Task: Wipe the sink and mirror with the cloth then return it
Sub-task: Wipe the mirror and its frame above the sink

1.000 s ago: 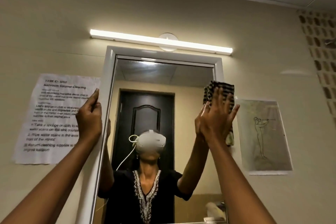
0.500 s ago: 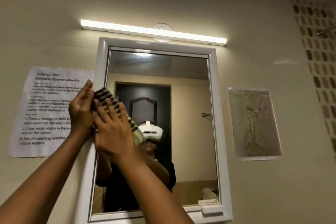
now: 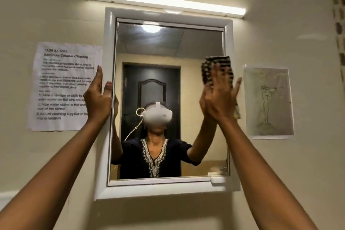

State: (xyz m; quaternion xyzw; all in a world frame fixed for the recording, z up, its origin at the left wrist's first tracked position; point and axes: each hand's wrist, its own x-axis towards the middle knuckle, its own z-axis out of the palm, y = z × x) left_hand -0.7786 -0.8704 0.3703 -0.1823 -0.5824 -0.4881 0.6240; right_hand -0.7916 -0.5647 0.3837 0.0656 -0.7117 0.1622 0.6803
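Observation:
A white-framed mirror (image 3: 203, 46) hangs on the beige wall in front of me. My right hand (image 3: 219, 97) presses a black-and-white striped cloth (image 3: 222, 63) flat against the glass near the mirror's right edge, fingers spread over it. My left hand (image 3: 98, 97) grips the left side of the mirror frame (image 3: 109, 43), thumb on the glass side. The sink is out of view.
A tube light (image 3: 164, 3) runs above the mirror. A printed task sheet (image 3: 61, 73) is taped to the wall on the left, a drawing sheet (image 3: 268, 102) on the right. A small white ledge (image 3: 219, 179) sticks out at the mirror's lower right corner.
My right hand has swept the cloth from the mirror's left edge across to its right edge. The left hand has stayed on the frame. The view has tilted slightly.

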